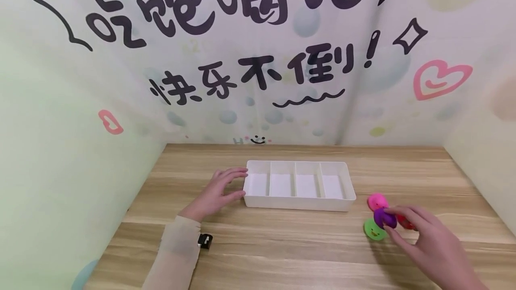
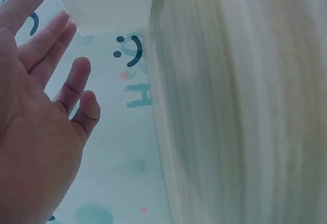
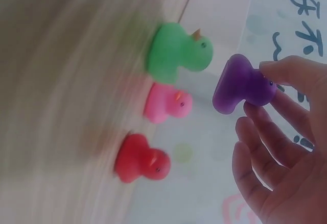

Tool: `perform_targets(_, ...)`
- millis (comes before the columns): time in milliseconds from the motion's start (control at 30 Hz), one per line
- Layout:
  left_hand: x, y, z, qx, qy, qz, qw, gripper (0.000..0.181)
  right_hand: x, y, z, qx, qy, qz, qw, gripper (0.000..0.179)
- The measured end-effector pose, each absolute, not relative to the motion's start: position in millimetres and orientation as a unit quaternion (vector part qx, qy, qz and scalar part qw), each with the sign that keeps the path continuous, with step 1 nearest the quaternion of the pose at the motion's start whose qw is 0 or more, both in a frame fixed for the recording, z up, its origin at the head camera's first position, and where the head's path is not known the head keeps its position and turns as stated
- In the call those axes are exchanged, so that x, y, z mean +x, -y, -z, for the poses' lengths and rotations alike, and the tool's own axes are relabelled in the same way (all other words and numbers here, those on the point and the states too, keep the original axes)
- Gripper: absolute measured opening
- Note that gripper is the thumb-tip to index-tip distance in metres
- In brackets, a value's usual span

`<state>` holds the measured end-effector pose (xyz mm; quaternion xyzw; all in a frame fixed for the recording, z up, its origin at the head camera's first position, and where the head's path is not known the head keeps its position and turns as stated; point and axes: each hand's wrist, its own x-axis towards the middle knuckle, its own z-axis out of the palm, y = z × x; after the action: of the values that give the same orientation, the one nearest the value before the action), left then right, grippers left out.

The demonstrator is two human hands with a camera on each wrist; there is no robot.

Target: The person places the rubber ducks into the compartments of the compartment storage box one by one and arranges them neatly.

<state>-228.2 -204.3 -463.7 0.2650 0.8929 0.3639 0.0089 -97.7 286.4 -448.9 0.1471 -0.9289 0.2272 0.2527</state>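
My right hand (image 1: 433, 240) pinches a purple toy duck (image 3: 245, 83) by its head between thumb and fingers, lifted off the table. Behind it on the wood stand a green toy duck (image 3: 176, 53), a pink one (image 3: 166, 103) and a red one (image 3: 140, 157); in the head view the purple duck and hand partly cover the red one. At the left end of a white four-slot tray (image 1: 298, 203), my left hand (image 1: 217, 195) touches the edge with its fingers and thumb extended. The tray's compartments hold nothing visible.
The wooden table (image 1: 282, 245) meets a printed wall sheet (image 1: 225, 124) with black lettering at the back. Pale walls stand at the left and right sides. A small black clip-like piece (image 1: 205, 240) sits at the left sleeve's cuff.
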Motion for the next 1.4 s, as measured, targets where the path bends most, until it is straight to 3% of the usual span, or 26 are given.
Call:
perform_targets(300,-229.8,203.7,464.9,0.27,-0.885,-0.378,0.018,0.053,-116.5,-261.8,439.8,0.191,0.914,-0.223,0.279,0.056)
perform_targets(667,-233.3,203.8,469.8,0.277,-0.884,-0.375,0.01,0.051,-139.6,-226.3,429.4,0.222,0.906,-0.233,0.274,0.038)
perform_targets(1200,-233.7,208.0,466.6,0.284,-0.885,-0.369,-0.003,0.053,-158.3,-191.7,434.8,0.24,0.891,-0.251,0.293,0.039)
perform_targets(1400,-234.6,209.6,468.0,0.284,-0.885,-0.368,-0.002,0.053,-164.4,-178.1,431.8,0.249,0.892,-0.259,0.275,0.035)
